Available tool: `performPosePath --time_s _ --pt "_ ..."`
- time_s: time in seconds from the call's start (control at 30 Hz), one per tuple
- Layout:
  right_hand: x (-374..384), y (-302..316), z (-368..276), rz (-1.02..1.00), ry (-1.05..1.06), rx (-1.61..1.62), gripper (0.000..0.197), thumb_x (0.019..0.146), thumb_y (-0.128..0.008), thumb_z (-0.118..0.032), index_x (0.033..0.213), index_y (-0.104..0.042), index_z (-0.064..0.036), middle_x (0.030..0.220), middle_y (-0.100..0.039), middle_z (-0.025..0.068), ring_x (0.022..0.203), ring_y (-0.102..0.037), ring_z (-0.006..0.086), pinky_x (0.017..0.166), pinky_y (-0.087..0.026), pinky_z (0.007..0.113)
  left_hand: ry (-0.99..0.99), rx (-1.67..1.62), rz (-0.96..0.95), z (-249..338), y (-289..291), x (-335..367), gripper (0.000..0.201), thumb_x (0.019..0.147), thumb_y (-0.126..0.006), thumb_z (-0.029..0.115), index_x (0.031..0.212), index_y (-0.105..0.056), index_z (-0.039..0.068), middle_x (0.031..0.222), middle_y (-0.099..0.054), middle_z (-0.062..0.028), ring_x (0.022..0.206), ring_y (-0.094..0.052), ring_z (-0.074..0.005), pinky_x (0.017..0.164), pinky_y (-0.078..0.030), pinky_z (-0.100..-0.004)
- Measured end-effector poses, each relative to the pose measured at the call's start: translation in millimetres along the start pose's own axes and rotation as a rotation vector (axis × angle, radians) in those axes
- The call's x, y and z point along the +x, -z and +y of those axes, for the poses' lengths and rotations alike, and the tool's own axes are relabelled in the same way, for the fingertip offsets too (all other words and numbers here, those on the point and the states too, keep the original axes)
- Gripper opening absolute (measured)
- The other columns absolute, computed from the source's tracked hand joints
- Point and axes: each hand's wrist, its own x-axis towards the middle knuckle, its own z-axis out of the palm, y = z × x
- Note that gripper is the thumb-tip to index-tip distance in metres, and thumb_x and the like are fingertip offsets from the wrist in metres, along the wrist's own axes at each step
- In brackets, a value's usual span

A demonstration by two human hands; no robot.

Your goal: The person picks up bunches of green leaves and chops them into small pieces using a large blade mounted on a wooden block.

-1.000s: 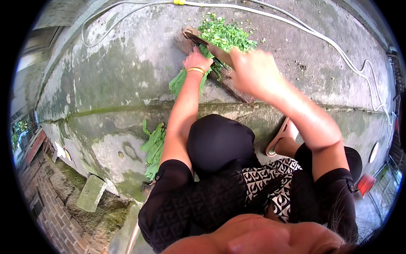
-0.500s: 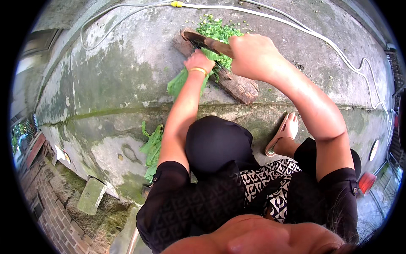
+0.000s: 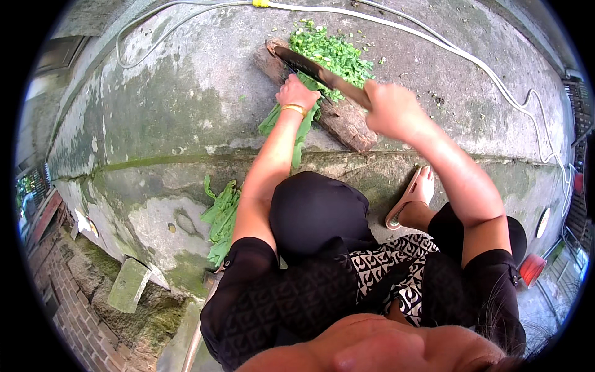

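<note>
My right hand [image 3: 396, 111] is wrapped round the wooden handle of a long dark-bladed knife [image 3: 304, 67]. The blade slants across a rough wooden log [image 3: 350, 127] lying on the concrete, its tip over the log's far left end. Just left of the blade, my left hand [image 3: 297, 92], with a yellow bangle at the wrist, presses closed on a bunch of leafy greens [image 3: 304, 133]. Leaves hang from the near side of that hand. Beyond the log lies a heap of chopped greens [image 3: 331, 53]. The blade hides part of the log and greens.
More whole leafy greens [image 3: 224, 220] lie on the lower concrete left of my knee. A pale hose [image 3: 372, 17] with a yellow joint [image 3: 261, 3] curves along the far side. My sandalled foot [image 3: 418, 195] stands right of the log. A loose stone block [image 3: 129, 285] sits at lower left.
My right hand and the knife have shifted right and a little nearer. My left hand has moved slightly right with the leaves, which now hang lower. More chopped greens show beyond the log.
</note>
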Motion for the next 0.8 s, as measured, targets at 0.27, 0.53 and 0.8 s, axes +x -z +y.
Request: performPosePath --time_s 0.27,0.53,0.8 --pt "-27.0 -46.2 -20.8 0.17 0.142 -0.032 0.036 0.075 -0.058 -0.004 0.107 -0.044 0.0007 0.076 -0.067 0.0238 0.068 -0.068 0.0428 0.06 -0.054 0.052 -0.004 0.078 -0.013 5.3 14.0 20.8 0.097 0.068 -0.081 0.051 0.139 -0.043 -0.002 0.144 -0.046 -0.0223 0.139 -0.038 -0.0392 0.115 -0.03 -0.0508" --pt "-24.6 -87.8 8.2 0.07 0.059 0.086 0.04 0.075 -0.061 -0.005 0.109 -0.041 0.0002 0.081 -0.068 0.0262 0.075 -0.069 0.0425 0.066 -0.055 0.052 -0.114 0.151 0.041 -28.5 9.1 -0.1 0.117 0.059 -0.089 0.05 0.151 -0.031 0.01 0.148 -0.045 -0.0222 0.139 -0.04 -0.0401 0.114 -0.031 -0.0588" --pt "9.2 -166.3 52.7 -0.071 -0.021 0.224 0.036 0.077 -0.061 -0.005 0.111 -0.048 0.0011 0.092 -0.067 0.0324 0.091 -0.066 0.0482 0.081 -0.054 0.053 -0.125 -0.379 0.131 -59.1 -36.9 11.3 0.092 0.063 -0.083 0.031 0.142 -0.039 0.017 0.115 -0.068 -0.0209 0.107 -0.065 -0.0418 0.096 -0.051 -0.0474"
